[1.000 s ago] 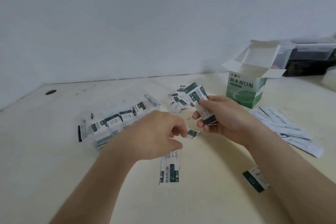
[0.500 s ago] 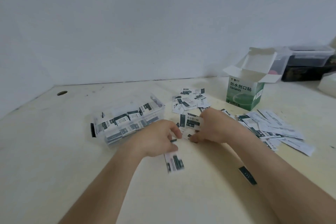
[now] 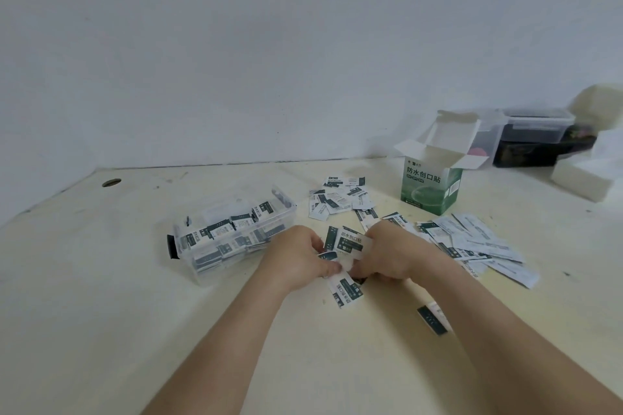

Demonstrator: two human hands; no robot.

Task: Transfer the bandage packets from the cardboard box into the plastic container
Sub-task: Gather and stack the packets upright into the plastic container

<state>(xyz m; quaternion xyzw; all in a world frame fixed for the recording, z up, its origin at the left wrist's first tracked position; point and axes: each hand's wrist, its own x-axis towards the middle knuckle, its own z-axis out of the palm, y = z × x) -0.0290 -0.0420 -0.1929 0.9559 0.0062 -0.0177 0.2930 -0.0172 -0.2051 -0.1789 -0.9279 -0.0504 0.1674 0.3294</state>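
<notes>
The left hand [image 3: 298, 258] and right hand [image 3: 387, 251] each pinch bandage packets [image 3: 350, 241], knuckles close together, low at the table [image 3: 101, 280]. The part-filled plastic container [image 3: 202, 271] sits just left of them. The open cardboard box [image 3: 428, 192] stands upright, behind and to the right.

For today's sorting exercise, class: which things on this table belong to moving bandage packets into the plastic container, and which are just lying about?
Belongs to the job: bandage packets, cardboard box, plastic container, left hand, right hand (both holding packets).

Just lying about: dark lidded tub, white foam blocks, hole in the tabletop.
</notes>
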